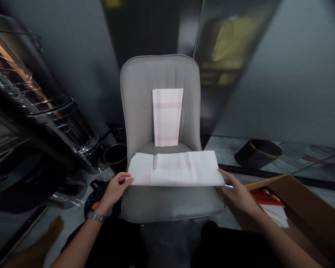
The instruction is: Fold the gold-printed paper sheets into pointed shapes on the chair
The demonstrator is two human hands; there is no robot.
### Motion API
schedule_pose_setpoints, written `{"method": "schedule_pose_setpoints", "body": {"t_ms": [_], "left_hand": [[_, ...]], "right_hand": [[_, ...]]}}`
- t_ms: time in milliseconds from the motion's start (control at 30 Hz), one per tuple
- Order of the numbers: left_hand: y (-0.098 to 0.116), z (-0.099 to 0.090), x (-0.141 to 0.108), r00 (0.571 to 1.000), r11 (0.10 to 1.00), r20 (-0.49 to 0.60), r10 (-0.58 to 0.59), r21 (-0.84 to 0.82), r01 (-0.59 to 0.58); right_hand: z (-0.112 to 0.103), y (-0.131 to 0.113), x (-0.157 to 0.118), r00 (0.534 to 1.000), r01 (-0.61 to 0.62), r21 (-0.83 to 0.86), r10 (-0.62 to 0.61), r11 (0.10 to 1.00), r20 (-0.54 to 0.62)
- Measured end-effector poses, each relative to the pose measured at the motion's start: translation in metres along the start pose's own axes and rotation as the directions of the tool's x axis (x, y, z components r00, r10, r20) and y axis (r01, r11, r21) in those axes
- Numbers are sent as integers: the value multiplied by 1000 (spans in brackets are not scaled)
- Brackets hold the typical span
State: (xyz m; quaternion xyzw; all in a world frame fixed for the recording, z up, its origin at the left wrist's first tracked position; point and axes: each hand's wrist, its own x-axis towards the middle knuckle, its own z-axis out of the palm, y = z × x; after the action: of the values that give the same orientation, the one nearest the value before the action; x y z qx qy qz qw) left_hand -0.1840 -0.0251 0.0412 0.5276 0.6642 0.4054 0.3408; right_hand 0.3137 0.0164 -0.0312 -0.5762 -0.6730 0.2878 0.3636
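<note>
One white sheet [174, 169] between both hands [115, 190] [238, 195]

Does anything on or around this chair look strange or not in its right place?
Yes. A folded white sheet with pink bands stands against the chair backrest, an unusual place for it. A second white sheet, held over the seat by the left hand and right hand, looks creased.

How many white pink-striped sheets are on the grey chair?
2: one white pink-striped sheet leans on the grey backrest; another spans the seat, held by left hand and right hand.
</note>
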Motion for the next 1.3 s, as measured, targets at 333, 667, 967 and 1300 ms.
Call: {"method": "schedule_pose_setpoints", "body": {"t_ms": [333, 667, 967, 1300], "left_hand": [[-25, 12, 2, 998, 968, 31, 57, 241, -63], [-9, 21, 1, 995, 829, -40, 88, 557, -51], [41, 110, 18, 894, 555, 367, 259, 701, -449], [19, 121, 26, 910, 573, 393, 129, 720, -392]], "right_hand": [[5, -20, -15, 985, 140, -530, -173, 837, -14], [76, -102, 38, 893, 324, -413, -130, 851, 432], [95, -79, 38, 913, 315, -478, -124, 820, 388], [96, -84, 55, 945, 198, -501, -27, 843, 327]]}}
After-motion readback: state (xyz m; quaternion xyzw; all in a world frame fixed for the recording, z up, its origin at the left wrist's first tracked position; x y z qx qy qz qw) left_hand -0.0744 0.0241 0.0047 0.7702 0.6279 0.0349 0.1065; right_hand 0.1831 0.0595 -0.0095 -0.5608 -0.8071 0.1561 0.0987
